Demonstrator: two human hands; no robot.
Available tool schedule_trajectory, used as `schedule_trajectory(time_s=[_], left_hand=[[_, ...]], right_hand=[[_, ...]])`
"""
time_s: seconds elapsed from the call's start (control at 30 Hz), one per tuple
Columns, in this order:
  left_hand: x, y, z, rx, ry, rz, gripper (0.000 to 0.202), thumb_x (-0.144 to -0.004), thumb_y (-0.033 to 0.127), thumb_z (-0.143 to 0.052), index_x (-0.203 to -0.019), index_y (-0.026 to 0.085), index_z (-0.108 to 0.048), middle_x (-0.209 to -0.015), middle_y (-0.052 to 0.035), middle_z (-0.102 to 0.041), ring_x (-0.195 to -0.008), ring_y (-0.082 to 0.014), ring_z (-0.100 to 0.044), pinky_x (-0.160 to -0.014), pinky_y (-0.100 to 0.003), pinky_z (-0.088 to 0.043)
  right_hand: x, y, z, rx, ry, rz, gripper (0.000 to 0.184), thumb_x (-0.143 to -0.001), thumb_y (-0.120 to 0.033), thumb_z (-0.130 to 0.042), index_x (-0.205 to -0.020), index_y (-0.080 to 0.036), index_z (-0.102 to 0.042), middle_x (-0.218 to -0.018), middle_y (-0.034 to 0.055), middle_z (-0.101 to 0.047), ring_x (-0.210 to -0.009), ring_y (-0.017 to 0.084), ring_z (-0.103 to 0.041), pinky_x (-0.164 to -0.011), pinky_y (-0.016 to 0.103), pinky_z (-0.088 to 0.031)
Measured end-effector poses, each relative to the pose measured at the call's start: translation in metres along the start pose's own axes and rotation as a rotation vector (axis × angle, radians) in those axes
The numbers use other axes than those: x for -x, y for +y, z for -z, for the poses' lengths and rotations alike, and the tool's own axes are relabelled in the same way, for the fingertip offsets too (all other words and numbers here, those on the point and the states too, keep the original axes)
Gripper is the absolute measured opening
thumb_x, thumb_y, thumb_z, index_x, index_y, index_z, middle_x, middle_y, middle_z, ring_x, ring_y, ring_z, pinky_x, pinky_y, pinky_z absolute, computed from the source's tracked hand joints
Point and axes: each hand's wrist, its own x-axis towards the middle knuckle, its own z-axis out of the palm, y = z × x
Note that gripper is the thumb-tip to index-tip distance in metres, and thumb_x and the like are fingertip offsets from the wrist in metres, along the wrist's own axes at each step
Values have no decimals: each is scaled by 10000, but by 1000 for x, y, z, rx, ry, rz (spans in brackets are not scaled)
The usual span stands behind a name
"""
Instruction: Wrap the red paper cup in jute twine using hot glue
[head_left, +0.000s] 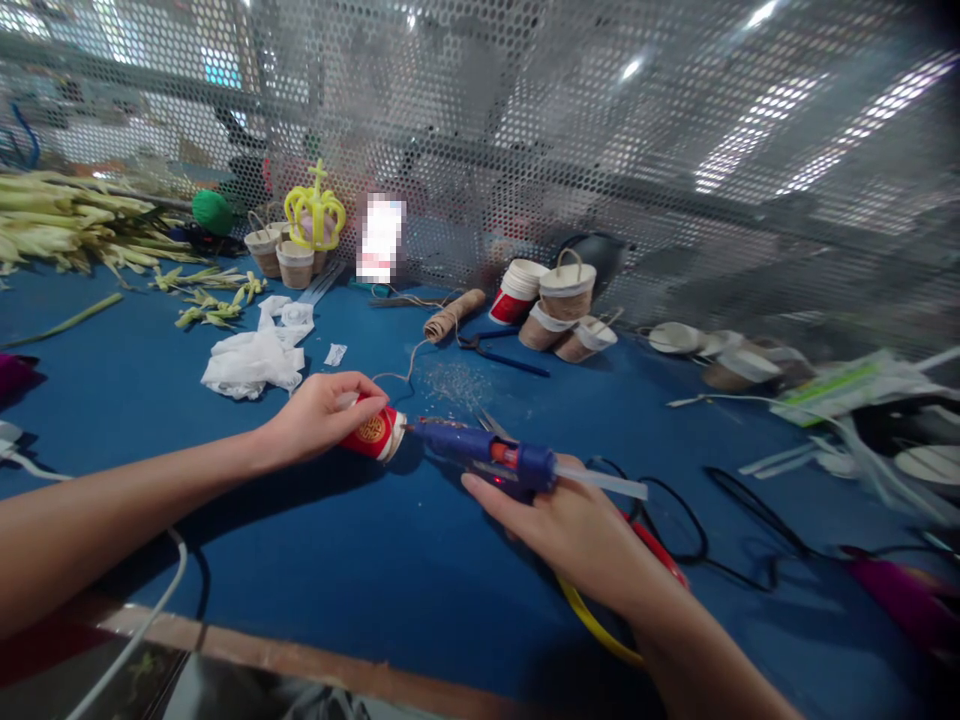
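My left hand [319, 412] grips a small red paper cup [371, 434] lying on its side on the blue table [360, 570], its base turned to the right. My right hand [570, 525] holds a blue hot-glue gun [487, 455] with a clear glue stick poking out the back. The gun's nozzle touches the cup's base rim. A thin twine strand [409, 365] runs from the cup area back to a spool of jute twine [452, 315].
Twine-wrapped cups [564, 305] and a red cup stand mid-table. White cloth [255, 358], green leaf strips [67, 220], a yellow crown [315, 212] and small baskets are at the left. Blue-handled scissors [499, 352], black cables [720, 520], plastic packets sit right. A perforated metal screen [600, 130] backs the table.
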Motion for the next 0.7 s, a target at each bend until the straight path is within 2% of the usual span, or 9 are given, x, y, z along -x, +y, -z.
schedule_trajectory(time_s=[0.23, 0.57, 0.7], left_hand=[[0, -1, 0, -33, 7, -21, 256, -763, 371, -524, -800, 135, -617, -734, -39, -648, -656, -147, -571, -568, -227, -435], [1, -1, -1, 11, 2, 5, 254, -750, 367, -532, -800, 132, -613, -737, -42, -649, -631, -140, -570, -570, -236, -448], [1, -1, 0, 6, -7, -17, 249, -761, 364, -528, -796, 133, -613, -717, -39, -644, -634, -140, -565, -554, -225, -439]], right_hand=[[-2, 3, -2, 106, 21, 39, 369, -793, -341, -507, -462, -209, -414, -413, -29, -472, -421, 108, -462, -451, 231, -359], [5, -3, 0, 2, -66, -15, 324, -788, -334, -509, -497, -208, -442, -380, -49, -463, -356, 92, -425, -402, 225, -344], [1, 0, 0, -11, -52, -79, 345, -777, -344, -520, -474, -209, -423, -384, -41, -482, -365, 100, -464, -406, 228, -361]])
